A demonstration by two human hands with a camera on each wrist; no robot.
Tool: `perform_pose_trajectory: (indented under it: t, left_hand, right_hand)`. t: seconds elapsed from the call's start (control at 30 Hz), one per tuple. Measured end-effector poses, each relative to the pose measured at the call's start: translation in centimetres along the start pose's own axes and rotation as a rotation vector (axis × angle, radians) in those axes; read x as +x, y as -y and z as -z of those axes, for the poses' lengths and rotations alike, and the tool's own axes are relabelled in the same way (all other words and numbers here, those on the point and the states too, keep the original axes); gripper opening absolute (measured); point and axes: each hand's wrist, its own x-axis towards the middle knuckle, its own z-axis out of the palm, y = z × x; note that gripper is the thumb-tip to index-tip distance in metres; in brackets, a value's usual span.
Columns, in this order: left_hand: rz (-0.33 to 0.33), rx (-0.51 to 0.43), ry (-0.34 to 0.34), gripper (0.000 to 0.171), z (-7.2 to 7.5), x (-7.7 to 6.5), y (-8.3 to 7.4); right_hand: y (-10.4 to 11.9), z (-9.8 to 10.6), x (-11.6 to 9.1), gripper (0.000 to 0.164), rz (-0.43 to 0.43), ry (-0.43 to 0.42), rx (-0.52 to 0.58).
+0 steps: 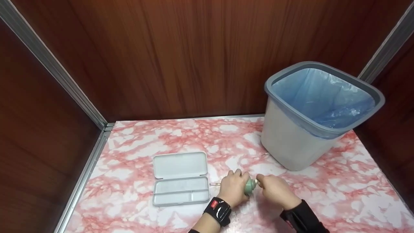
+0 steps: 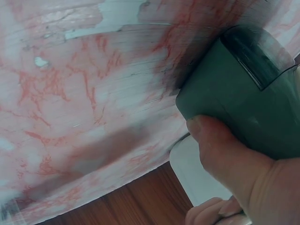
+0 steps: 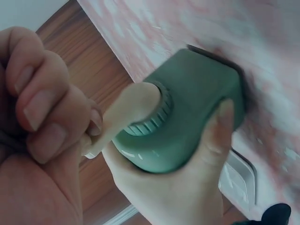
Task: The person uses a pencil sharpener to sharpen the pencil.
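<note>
A green hand-crank pencil sharpener (image 1: 249, 187) is on the marbled tabletop, gripped by my left hand (image 1: 233, 187). Its thumb lies along the sharpener's green body (image 2: 220, 101) in the left wrist view. From the far side of the left hand, a pencil (image 1: 214, 184) sticks out toward the left; the rest of it is hidden. My right hand (image 1: 276, 191) holds the end of the cream crank handle (image 3: 133, 105), its fingers curled around the knob. Left of the hands lies an opened grey pencil case (image 1: 180, 165), whose compartments show no contents.
A tall bin (image 1: 291, 142) with a grey rim and blue liner stands at the back right. Dark wood-grain panels (image 1: 181, 58) with metal edge strips enclose the red-and-white tabletop (image 1: 129, 142) at the back and sides.
</note>
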Motion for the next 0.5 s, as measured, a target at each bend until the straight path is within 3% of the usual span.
perform_pose_trajectory:
  t: [0.5]
  left_hand:
    - [0.0, 0.012, -0.011, 0.07, -0.2, 0.0, 0.0]
  right_hand:
    - [-1.0, -0.1, 2.7, 0.018, -0.024, 0.061, -0.035]
